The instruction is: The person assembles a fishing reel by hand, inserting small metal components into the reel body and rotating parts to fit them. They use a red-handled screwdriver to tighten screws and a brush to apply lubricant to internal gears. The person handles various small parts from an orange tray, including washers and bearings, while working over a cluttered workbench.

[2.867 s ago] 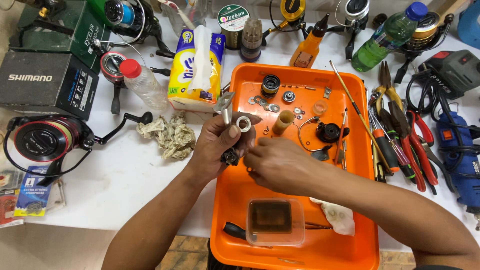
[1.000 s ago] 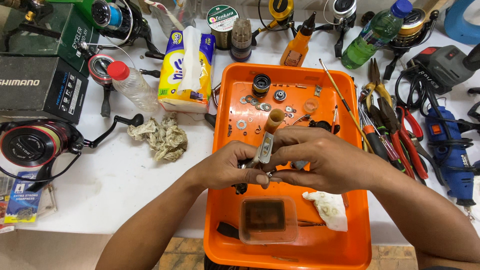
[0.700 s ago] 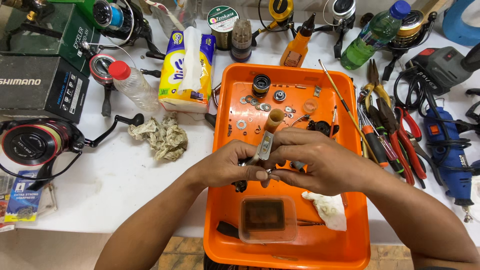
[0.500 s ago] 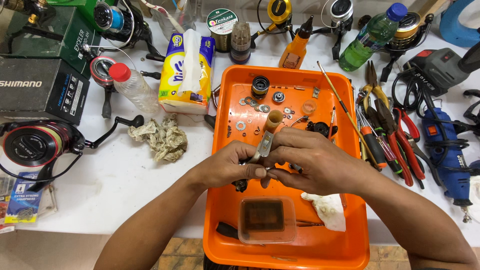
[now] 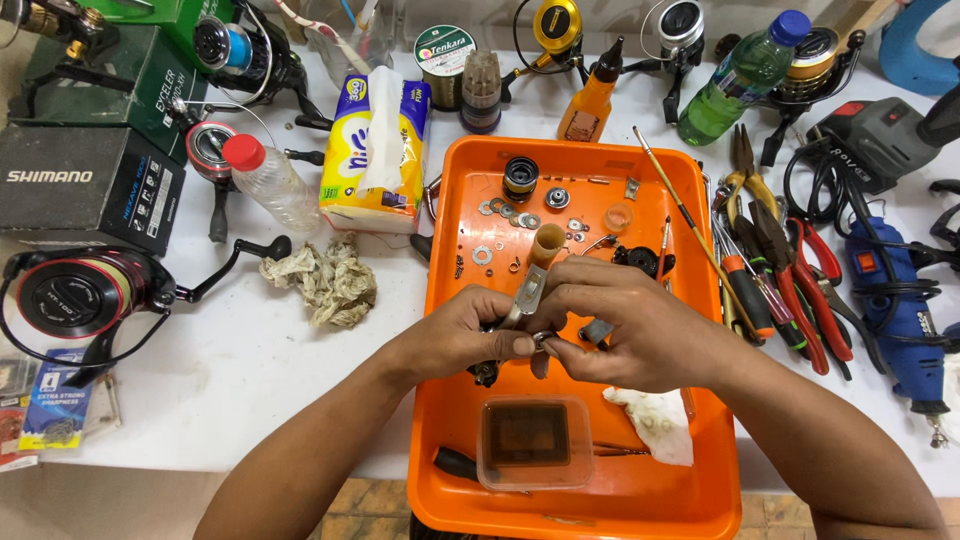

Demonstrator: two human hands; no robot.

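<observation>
Over the orange tray (image 5: 445, 460) my two hands meet around a small metal reel part (image 5: 526, 294), a silver arm with a tan knob at its top. My left hand (image 5: 465, 340) grips its lower end from the left. My right hand (image 5: 625, 325) pinches a small ring-shaped piece at the bottom of the part against the left fingertips. A dark piece hangs below the left hand.
The tray holds washers and small parts (image 5: 520, 215), a clear square tub (image 5: 527, 440) and a white rag (image 5: 655, 425). Pliers and screwdrivers (image 5: 780, 270) lie to the right, a blue rotary tool (image 5: 895, 300) beyond. Left: crumpled tissue (image 5: 325, 280), tissue pack (image 5: 375, 140), bottle (image 5: 265, 180), fishing reel (image 5: 75, 295).
Earlier the left hand held the part upright alone while the right reached in; now both hands close together on it, lower over the tray, and hardly move in the last second.
</observation>
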